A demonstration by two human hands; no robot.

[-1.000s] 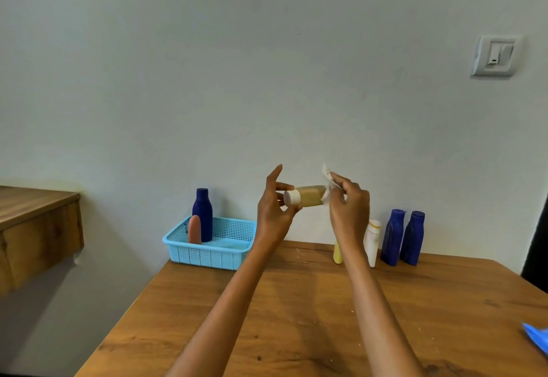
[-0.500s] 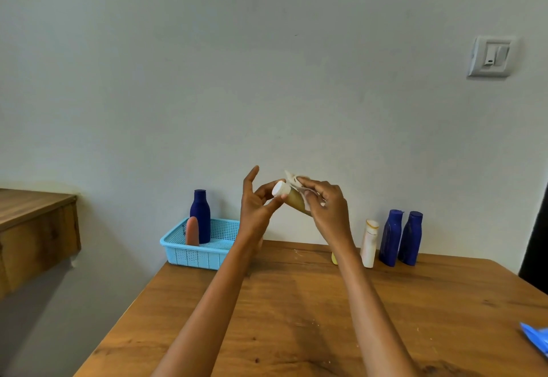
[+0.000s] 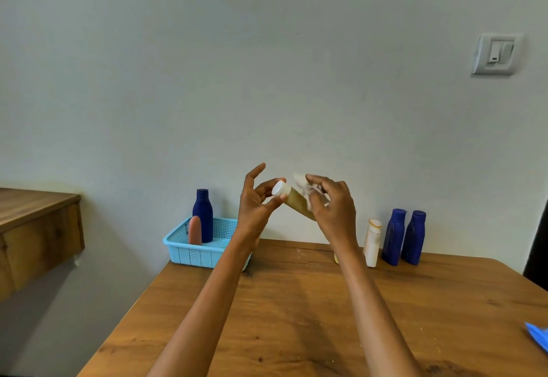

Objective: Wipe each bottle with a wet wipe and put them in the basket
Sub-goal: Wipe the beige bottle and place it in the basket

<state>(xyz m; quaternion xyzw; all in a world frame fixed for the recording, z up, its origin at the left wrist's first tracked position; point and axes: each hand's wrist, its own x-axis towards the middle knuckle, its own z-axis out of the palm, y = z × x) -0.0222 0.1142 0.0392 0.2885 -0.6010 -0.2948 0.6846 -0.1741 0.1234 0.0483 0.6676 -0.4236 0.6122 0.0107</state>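
Pale, scuffed wall fills most of what stands behind the wooden table point(image 3: 296, 311), and above the table's far half two bare forearms are raised. Between them a small tan bottle with a white cap point(image 3: 292, 200) is held tilted, cap end up and to the left. The left hand point(image 3: 255, 207) pinches the cap between thumb and fingers, its index finger standing free above. The right hand point(image 3: 333, 207) curls round the bottle's lower body with a crumpled white wet wipe point(image 3: 308, 189) pressed against it under the fingers.

Below and left of that grip, at the table's back corner, sits a light-blue perforated plastic basket point(image 3: 192, 253); a dark-blue bottle point(image 3: 203, 216) and a pink rounded tube point(image 3: 195, 230) stand upright inside it. Down to the right of the grip, along the wall, stand a white bottle point(image 3: 372, 243) and two dark-blue bottles point(image 3: 403, 237) side by side; something small and yellow point(image 3: 336, 258) peeks out behind the right wrist. Far right, a blue packet point(image 3: 538, 336) lies at the table's edge. High on the wall is a white light switch point(image 3: 496, 54), and a wooden shelf point(image 3: 35, 228) juts in at far left.
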